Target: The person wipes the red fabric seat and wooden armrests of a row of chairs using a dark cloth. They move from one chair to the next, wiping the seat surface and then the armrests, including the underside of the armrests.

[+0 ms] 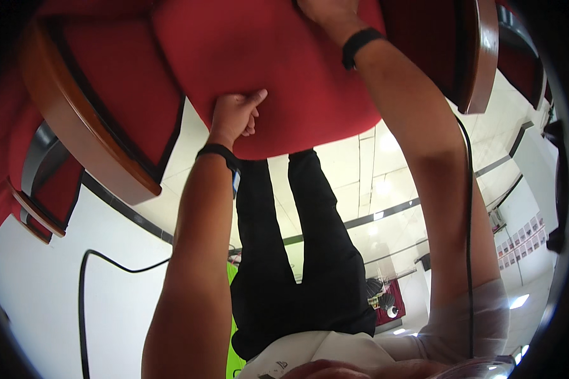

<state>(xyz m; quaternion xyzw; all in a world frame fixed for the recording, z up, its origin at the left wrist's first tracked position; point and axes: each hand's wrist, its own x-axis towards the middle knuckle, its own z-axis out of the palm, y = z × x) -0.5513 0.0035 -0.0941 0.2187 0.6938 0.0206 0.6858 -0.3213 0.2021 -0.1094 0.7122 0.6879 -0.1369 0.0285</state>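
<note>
My left hand (236, 118) rests against the front part of a red padded seat (278, 82). Its fingers are curled in and the thumb points out; nothing shows in the grip. My right hand (330, 9) is at the upper edge of the view, over the far part of the same seat. Its fingers are mostly cut off, so whether it holds anything is hidden. A dark band circles each wrist.
Wooden-edged armrest panels with red sides flank the seat, one on the left (88, 126) and one on the right (480, 57). More red seats stand beyond. Black cables (84, 297) hang beside both arms. Pale floor tiles (348, 170) show below the seat.
</note>
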